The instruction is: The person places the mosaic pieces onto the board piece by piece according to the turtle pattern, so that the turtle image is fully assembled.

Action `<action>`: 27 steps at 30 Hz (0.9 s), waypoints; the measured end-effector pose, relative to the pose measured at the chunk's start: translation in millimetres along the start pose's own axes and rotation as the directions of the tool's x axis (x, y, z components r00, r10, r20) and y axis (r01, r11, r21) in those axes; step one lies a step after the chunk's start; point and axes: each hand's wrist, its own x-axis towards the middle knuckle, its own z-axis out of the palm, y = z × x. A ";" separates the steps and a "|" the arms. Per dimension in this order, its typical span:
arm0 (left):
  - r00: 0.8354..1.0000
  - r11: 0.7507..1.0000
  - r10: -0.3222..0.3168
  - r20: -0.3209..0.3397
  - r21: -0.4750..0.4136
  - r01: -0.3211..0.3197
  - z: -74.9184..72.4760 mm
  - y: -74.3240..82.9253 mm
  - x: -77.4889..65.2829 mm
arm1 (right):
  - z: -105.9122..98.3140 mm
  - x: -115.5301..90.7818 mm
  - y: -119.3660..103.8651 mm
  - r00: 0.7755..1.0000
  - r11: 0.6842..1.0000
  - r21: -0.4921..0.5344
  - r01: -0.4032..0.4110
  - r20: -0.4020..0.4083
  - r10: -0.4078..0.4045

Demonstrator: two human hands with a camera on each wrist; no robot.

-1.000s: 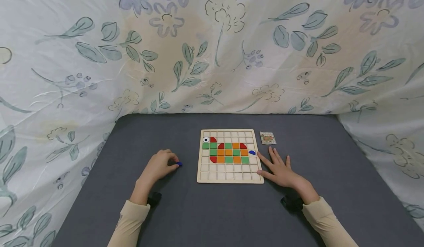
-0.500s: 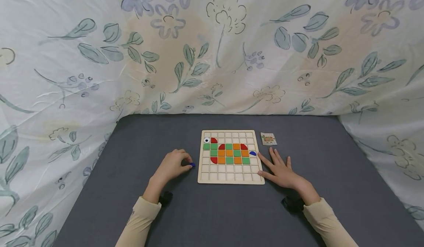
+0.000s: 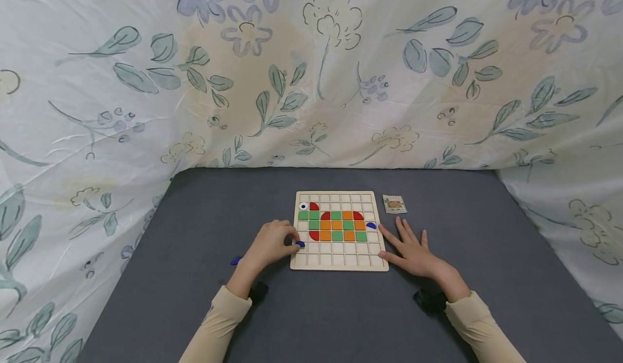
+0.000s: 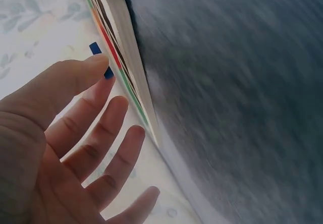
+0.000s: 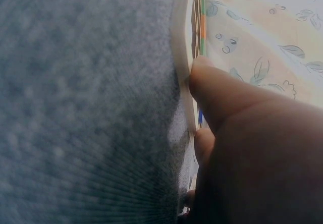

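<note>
My left hand [image 3: 272,242] pinches a small blue tile [image 3: 300,244] between thumb and index finger, over the left edge of the wooden grid board [image 3: 340,260]. In the left wrist view the blue tile [image 4: 94,48] appears edge-on, the other fingers spread apart. My right hand [image 3: 412,250] lies with fingers spread, its thumb and fingertip touching the board's right edge. Set in the board are green, orange and red tiles, a white eye tile [image 3: 304,206] and a blue half-round tile [image 3: 371,225].
Another blue piece [image 3: 236,261] lies on the grey cloth beside my left wrist. A small printed card [image 3: 394,204] is at the board's upper right. Behind the table [image 3: 340,314] hangs a floral curtain [image 3: 272,81].
My left hand has moved right, carrying the blue tile from the cloth to over the board's left edge. A blue piece near that wrist has come into view. My right hand stays put.
</note>
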 end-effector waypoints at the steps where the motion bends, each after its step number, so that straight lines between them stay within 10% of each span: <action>1: 1.000 1.000 0.007 0.000 -0.003 -0.007 0.8 1.5 0.9 | 0.4 0.3 0.5 1.000 1.000 -0.002 -0.001 0.000 0.001; 27: 0.999 0.999 0.031 0.028 -0.008 -0.031 23.1 37.4 22.6 | 1.9 0.8 1.0 1.000 1.000 -0.020 -0.005 0.011 0.005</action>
